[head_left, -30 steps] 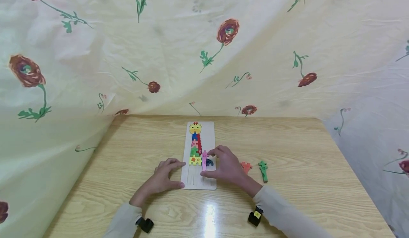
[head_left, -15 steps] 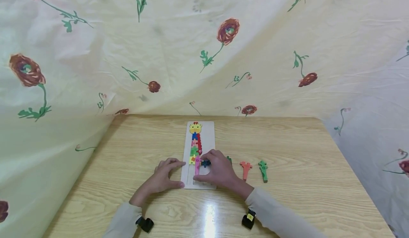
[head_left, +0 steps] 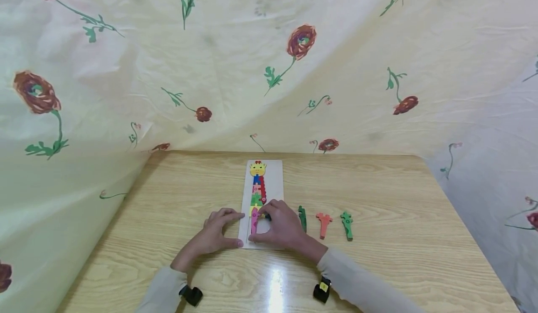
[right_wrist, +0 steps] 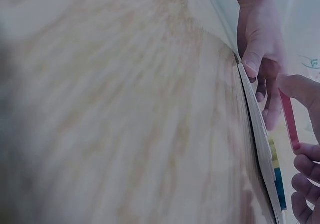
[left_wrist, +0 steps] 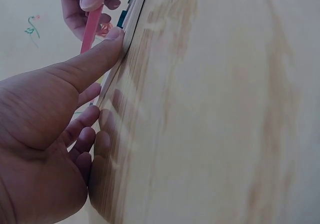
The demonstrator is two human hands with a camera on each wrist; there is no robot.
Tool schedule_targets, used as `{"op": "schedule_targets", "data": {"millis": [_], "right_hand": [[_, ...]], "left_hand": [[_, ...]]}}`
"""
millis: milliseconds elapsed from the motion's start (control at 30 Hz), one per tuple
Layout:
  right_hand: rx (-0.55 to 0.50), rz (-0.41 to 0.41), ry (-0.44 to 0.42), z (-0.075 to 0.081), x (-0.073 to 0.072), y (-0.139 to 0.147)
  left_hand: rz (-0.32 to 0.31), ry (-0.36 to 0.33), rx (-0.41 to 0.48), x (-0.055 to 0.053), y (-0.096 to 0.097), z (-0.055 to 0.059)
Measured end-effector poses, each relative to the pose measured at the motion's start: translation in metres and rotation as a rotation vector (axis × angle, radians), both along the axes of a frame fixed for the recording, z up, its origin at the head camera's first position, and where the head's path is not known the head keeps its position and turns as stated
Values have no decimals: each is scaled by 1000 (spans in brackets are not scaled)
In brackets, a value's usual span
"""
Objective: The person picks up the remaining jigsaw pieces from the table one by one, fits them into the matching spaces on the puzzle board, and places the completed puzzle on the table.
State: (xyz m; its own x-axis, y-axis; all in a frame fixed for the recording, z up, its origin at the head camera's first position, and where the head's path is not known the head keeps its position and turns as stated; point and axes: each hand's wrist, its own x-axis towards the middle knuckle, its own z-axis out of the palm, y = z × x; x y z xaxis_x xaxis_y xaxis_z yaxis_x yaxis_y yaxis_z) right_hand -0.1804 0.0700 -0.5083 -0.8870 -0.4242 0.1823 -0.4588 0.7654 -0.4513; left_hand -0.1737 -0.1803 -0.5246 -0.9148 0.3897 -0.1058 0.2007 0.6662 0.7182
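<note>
A white puzzle board (head_left: 274,180) lies on the table, bearing a giraffe with a yellow head (head_left: 258,168) and a neck of coloured jigsaw pieces. My left hand (head_left: 216,233) rests at the board's left edge, thumb and fingertips touching it and spread apart. With thumb and fingers, my right hand (head_left: 283,226) pinches a long pink puzzle piece (head_left: 254,222) by its ends over the lower left of the board, below the yellow body piece. In the right wrist view the pink piece (right_wrist: 289,116) stands clear above the board surface. My right hand covers most of a dark blue piece.
Right of the board lie a dark green piece (head_left: 302,217), an orange piece (head_left: 323,224) and a green piece (head_left: 346,225) on the wooden table (head_left: 391,201). A flowered cloth (head_left: 235,70) hangs behind the table and at both sides.
My right hand has moved left and slightly down with the pink piece, from the dark blue piece to the board's lower left. The dark green piece has come into view. My left hand stays put.
</note>
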Motion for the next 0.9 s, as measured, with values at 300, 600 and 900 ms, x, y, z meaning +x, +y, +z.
{"op": "schedule_targets", "data": {"millis": [300,600,900], "right_hand": [[34,-8,-13,-5,-2,-5],[58,-5,-32,-6,-3,-6],[81,4,-53,-5,-2,-7]], "left_hand": [[5,-7,-12,0,0,-1],[10,-4,-12,0,0,0],[7,3,-2,1,1,-1]]}}
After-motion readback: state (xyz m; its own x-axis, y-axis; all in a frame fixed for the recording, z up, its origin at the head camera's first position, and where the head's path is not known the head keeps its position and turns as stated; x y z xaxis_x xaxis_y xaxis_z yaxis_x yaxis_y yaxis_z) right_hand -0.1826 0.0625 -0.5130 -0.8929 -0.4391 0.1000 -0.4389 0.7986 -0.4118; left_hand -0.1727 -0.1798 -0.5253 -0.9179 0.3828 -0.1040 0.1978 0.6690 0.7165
